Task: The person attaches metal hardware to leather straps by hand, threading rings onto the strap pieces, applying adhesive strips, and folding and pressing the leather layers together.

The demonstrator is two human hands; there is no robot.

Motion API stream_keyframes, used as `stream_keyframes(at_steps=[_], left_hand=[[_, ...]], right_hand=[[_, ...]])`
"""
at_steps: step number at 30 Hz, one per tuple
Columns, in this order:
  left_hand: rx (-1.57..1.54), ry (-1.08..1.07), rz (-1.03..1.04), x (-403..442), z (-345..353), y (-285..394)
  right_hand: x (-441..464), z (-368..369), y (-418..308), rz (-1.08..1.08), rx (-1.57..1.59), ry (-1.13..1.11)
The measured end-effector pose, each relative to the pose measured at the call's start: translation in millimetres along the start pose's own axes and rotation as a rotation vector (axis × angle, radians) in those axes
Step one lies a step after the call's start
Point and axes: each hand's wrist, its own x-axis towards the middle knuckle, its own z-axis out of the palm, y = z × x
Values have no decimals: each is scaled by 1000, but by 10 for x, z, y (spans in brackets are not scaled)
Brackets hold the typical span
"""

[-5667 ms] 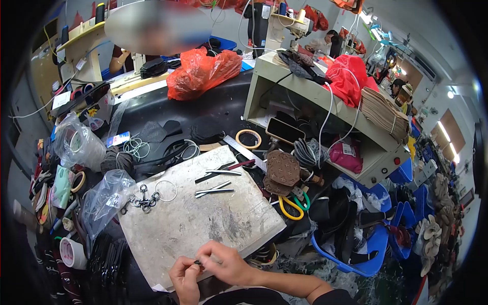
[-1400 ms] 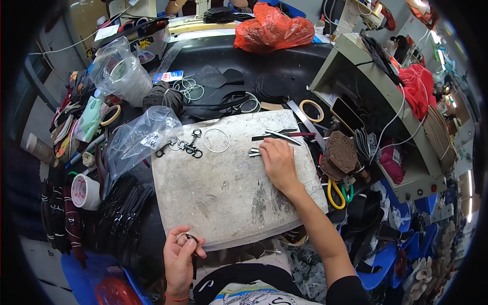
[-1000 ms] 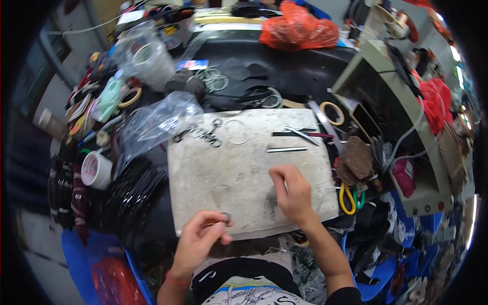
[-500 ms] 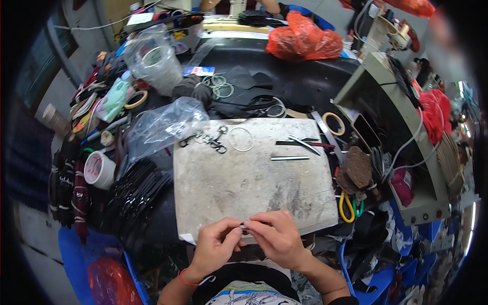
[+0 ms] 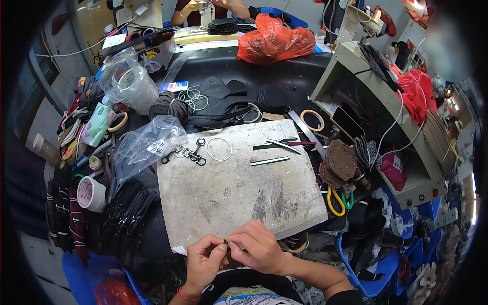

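Note:
My left hand [image 5: 205,260] and my right hand [image 5: 257,249] meet at the front edge of a stained pale board [image 5: 218,208]. Between their fingertips is a small dark piece [image 5: 225,242], too small and too covered to name. Both hands are closed in a pinch on it. Farther up the board lie dark metal snap hooks [image 5: 195,153] and a thin pale ring [image 5: 232,151]. To their right are a black-and-white strip [image 5: 269,161] and a second pale strip [image 5: 283,146] crossing dark strips.
Glossy black straps [image 5: 133,211] are heaped left of the board. Yellow-handled scissors [image 5: 335,202], brown patterned pieces [image 5: 339,160] and a metal ruler [image 5: 306,133] lie on the right. A red plastic bag [image 5: 272,40] sits at the back, where another person's hands [image 5: 236,7] work at a machine.
The camera view has turned, so the board and tabletop things appear farther left. The other person's hands show more at the top. My hands stay pinched together on the small piece.

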Motion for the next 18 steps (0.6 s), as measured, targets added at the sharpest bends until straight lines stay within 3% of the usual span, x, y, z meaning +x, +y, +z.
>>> stream_keyframes(at_steps=[2, 5, 6, 7, 8, 10, 12, 14, 16, 18], left_hand=[[-63, -40, -36, -11, 22, 64], [-133, -7, -71, -16, -25, 73], [-146, 21, -74, 0, -101, 87], [-115, 101, -6, 21, -203, 149], [-132, 170, 77, 41, -325, 175], [-109, 176, 115, 78, -523, 206], [-84, 130, 67, 113, -446, 214], [-104, 68, 22, 131, -326, 205], [-151, -10, -27, 110, -191, 197], [-186, -75, -27, 72, -108, 164]], right_hand=[[-23, 14, 6, 121, 178, 38], [91, -291, -31, 743, 1156, 423], [-26, -501, 114, 611, 1168, 422], [-105, -699, 113, 650, 941, 375], [-250, -824, 104, 718, 681, 179], [-367, -976, -6, 543, 284, -536], [-580, -867, -106, 300, 104, -878], [-402, -729, -198, 214, -35, -469], [47, -619, -387, 93, -437, -213], [108, -385, -143, 32, -287, -166]])
